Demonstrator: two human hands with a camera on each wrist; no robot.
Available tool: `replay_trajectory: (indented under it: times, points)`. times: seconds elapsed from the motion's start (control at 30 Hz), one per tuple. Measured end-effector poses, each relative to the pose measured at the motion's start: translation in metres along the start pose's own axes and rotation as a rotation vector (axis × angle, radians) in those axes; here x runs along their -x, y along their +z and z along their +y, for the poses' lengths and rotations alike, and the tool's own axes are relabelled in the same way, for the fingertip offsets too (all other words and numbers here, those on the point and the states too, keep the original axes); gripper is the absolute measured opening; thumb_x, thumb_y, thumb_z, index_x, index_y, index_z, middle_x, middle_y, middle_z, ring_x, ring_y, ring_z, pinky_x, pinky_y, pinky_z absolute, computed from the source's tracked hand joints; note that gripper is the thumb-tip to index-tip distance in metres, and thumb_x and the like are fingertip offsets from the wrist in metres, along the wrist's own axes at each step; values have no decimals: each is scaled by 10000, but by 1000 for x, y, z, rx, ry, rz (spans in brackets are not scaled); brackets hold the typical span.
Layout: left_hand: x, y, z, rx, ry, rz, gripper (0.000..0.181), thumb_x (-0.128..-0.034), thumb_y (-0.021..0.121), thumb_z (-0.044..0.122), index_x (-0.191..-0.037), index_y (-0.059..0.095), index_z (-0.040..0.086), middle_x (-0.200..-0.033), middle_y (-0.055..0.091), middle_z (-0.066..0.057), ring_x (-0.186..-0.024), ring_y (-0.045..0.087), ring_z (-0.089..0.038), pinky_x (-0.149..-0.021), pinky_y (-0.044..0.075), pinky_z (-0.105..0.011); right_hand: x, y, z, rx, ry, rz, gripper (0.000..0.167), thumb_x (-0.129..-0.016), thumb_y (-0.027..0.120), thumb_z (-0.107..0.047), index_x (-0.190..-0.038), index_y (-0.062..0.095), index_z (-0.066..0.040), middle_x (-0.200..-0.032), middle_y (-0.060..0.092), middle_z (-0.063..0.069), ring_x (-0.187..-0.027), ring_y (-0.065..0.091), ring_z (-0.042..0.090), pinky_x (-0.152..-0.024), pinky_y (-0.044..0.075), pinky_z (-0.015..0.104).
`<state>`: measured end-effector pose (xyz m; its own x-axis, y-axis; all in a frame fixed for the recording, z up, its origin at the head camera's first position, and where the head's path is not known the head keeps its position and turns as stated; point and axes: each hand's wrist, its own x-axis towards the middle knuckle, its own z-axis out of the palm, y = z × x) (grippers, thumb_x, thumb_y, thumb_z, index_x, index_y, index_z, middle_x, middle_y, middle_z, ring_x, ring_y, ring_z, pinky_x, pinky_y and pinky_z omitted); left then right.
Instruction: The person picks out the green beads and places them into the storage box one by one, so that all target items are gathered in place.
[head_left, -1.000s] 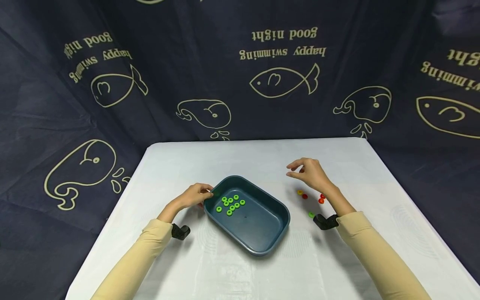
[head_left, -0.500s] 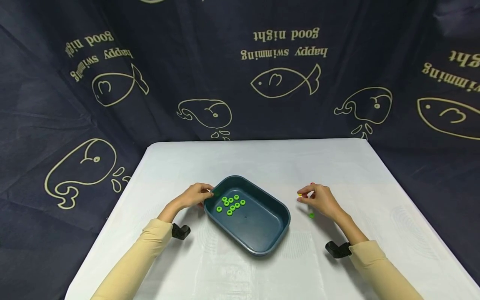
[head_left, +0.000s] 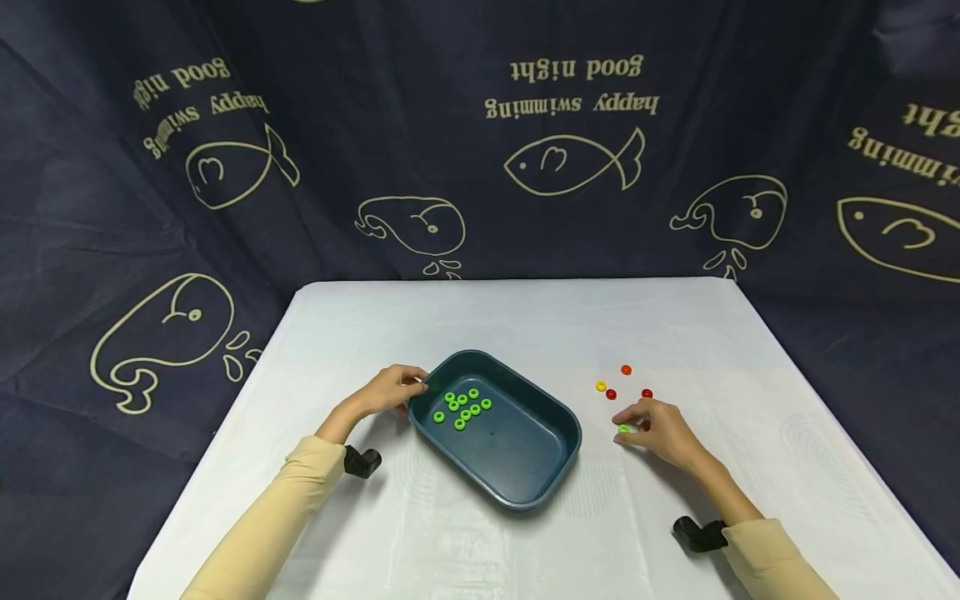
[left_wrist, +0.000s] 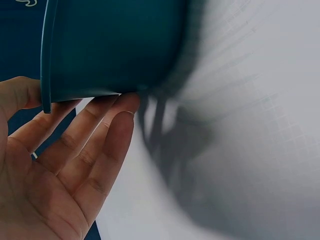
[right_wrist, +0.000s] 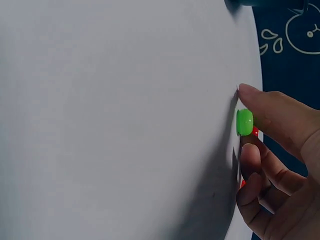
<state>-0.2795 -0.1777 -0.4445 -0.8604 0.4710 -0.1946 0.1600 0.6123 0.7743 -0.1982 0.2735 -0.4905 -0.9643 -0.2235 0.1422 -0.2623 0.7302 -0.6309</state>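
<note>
My left hand (head_left: 390,389) grips the far-left end of a dark teal rectangular basin (head_left: 491,435). In the left wrist view its thumb is over the rim, while the fingers (left_wrist: 90,125) lie against the outside of the wall. Several small green rings (head_left: 460,424) lie inside the basin's left end. Right of the basin, my right hand (head_left: 663,432) is low over the table. Its thumb and index finger stand either side of a single green ring (right_wrist: 245,122), with a gap visible between thumb and ring in the right wrist view.
Beyond the right hand lie a yellow ring (head_left: 601,386), an orange-red ring (head_left: 626,369) and dark red rings (head_left: 611,394). A white cloth (head_left: 480,321) covers the table. Behind it hangs a dark blue curtain (head_left: 322,225) with fish drawings.
My right hand has come down and toward the person, from above the coloured rings to the lone green ring. The left hand and basin have stayed put.
</note>
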Motion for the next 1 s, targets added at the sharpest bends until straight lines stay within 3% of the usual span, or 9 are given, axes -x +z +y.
replay_trajectory:
  times: [0.27,0.53,0.73,1.0]
  points:
    - [1,1,-1,1,-10,1,388,-956,515,163,-1286,525,-41,-1101,638,-253,-634,616,-135,-614,577,-428,4,3,4,2,-30,26,149,-711,797,-80,-848,742,-96,-802,678,17,-668,537,14,-574,465,171]
    - [0,1,1,-5,0,-1,379,-957,512,159,-1275,533,-48,-1098,639,-257,-659,619,-139,-613,575,-439,0,-1,3,8,-2,28,131,-725,790,-86,-845,739,-87,-786,675,14,-632,514,7,-539,436,170]
    - [0,0,1,-13,11,-4,394,-960,507,159,-1281,516,-71,-1107,631,-274,-700,635,-176,-616,576,-438,-13,-12,-6,35,2,44,142,-732,779,-77,-867,736,-67,-799,658,37,-625,485,40,-534,410,176]
    - [1,0,1,-11,0,-5,392,-962,503,154,-1285,514,-69,-1106,630,-273,-683,633,-169,-618,580,-428,-42,-22,-28,39,-69,79,162,-745,779,-106,-900,748,-71,-888,694,87,-633,554,95,-554,443,183]
